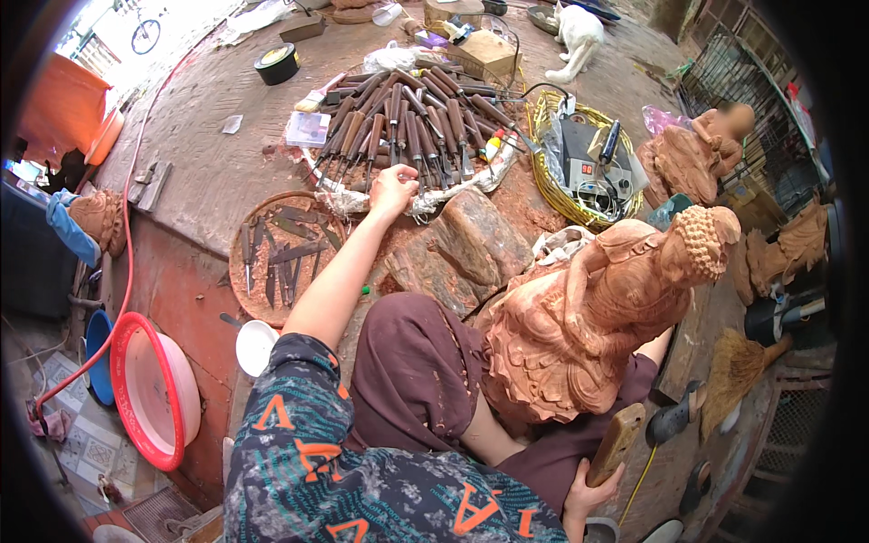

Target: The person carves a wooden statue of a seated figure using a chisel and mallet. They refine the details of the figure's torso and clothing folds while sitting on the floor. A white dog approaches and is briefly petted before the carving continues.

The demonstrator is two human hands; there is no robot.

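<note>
My left hand [395,190] reaches out to the near edge of a heap of wood-handled carving chisels [425,118]. Its fingers are closed around the blade end of one chisel [395,122], though the grip is partly hidden. Low in the view, my right hand [593,493] is wrapped round a wooden mallet [618,443], a worn brown piece with a flat end. Between my legs a carved wooden seated figure [579,326] leans to the right, its curled-hair head [701,240] at the upper right. The chisels lie fanned out on a round, cloth-edged tray [317,176].
Left of my arm is a round basket of flat blades [285,249]. A rough wood block [466,249] lies beyond my knees. A control box [593,158] stands in a yellow wire basket. A white cat [577,41], a pink basin [154,389] and a broom [733,376] are around.
</note>
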